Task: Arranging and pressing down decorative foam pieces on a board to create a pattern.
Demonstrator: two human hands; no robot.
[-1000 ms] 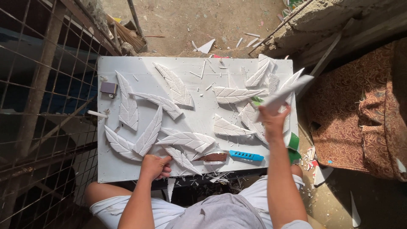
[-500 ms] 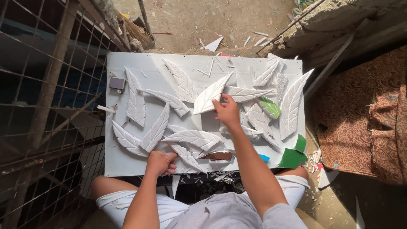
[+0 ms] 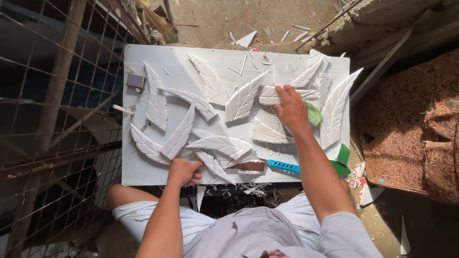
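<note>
the right hand (image 3: 290,109) lies flat on the white board (image 3: 143,172), fingers spread out and not pinching anything. its fingertips press on a white leaf shape (image 3: 287,94) that lies sideways across the top part of the board. just to the left of the fingers is another white leaf (image 3: 245,98), tilted, with its tip pointing up and to the right. right beside the hand, on the thumb's far side, a green leaf piece (image 3: 313,113) peeks out. past that, further right, a long white leaf (image 3: 337,107) stands almost straight up along the board's edge. below the hand, near the wrist, is a small white leaf (image 3: 268,135).

the left hand (image 3: 184,172) is at the near edge of the board. its fingers are curled in, and they touch the bottom of a curved white leaf (image 3: 179,136). you cannot tell if it is really squeezing the leaf or just resting on it. to the right of this hand lies a feather-like white leaf (image 3: 221,143), then a brown flat piece (image 3: 249,166), then a blue tool (image 3: 283,166). far up and left from this hand sits a little dark block (image 3: 136,80).

a wire fence (image 3: 48,119) runs along the left side.
</note>
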